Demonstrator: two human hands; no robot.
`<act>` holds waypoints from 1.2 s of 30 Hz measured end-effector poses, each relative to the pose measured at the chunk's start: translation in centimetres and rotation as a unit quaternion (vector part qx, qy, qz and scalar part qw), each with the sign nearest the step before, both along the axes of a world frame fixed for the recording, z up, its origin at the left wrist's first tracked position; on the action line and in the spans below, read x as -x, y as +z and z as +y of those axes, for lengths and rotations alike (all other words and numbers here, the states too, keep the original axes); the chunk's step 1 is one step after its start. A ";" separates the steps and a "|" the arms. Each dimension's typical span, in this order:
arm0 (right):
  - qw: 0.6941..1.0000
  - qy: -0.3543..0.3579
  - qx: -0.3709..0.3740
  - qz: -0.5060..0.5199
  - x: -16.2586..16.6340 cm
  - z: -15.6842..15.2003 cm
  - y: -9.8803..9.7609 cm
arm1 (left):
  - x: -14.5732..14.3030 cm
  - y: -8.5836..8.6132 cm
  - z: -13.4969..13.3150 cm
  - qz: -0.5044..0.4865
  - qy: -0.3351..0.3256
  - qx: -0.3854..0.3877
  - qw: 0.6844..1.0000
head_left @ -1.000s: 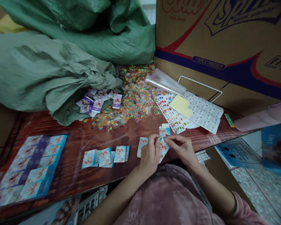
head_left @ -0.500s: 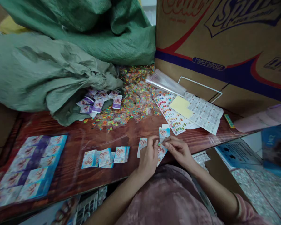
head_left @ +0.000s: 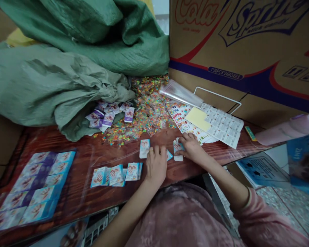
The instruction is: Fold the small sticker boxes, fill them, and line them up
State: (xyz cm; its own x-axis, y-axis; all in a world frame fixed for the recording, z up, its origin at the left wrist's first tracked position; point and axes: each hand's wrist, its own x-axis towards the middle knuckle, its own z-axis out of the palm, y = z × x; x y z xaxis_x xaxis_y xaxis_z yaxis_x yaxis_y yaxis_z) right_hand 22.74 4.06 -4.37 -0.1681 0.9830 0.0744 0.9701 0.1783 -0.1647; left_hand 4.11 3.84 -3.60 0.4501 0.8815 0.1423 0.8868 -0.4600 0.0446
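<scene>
Bent and close together, the fingers of my left hand (head_left: 157,163) press down over a small carton (head_left: 169,155) whose blue edge sticks out on the thumb side; the rest is covered. Just left of these fingers lies another carton (head_left: 144,148), white and blue with a hand picture. My right hand (head_left: 192,147) grips a third carton (head_left: 178,148) of this kind, its pale end flaps showing, on the tabletop. To the left, several similar cartons (head_left: 115,174) lie in short overlapping stacks.
Rows of blue and purple cartons (head_left: 36,187) lie at far left. Behind are green sacks (head_left: 79,89), purple cartons (head_left: 108,118) and a heap of colourful candy packets (head_left: 149,109). Sticker sheets (head_left: 224,123), a pink bottle (head_left: 288,130) and a large cardboard box (head_left: 195,72) stand right.
My hands have moved apart and slightly away from my body. The left-hand carton has shifted up and left. My right hand has come onto the flapped carton, and the view has tilted slightly.
</scene>
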 end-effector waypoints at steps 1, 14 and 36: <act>1.000 0.006 0.005 0.010 -0.2 0.3 -0.1 | 0.0 0.1 0.0 -0.007 -0.002 -0.017 1.000; 0.945 0.071 -0.242 0.207 -0.3 -3.6 4.9 | -1.8 2.6 0.0 -0.413 -0.109 0.323 0.845; 0.679 -0.085 0.163 0.711 1.0 -4.5 5.7 | -2.5 3.7 -0.9 -0.498 -0.072 0.479 0.719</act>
State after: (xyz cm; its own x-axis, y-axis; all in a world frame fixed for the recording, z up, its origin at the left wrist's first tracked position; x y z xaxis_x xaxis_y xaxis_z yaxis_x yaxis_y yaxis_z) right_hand 21.72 -0.47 1.33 -0.0369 0.9823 -0.1834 -0.2089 -0.1871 -0.9599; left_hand 6.56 2.98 0.05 0.6428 0.7436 -0.1840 0.1411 0.1211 0.9826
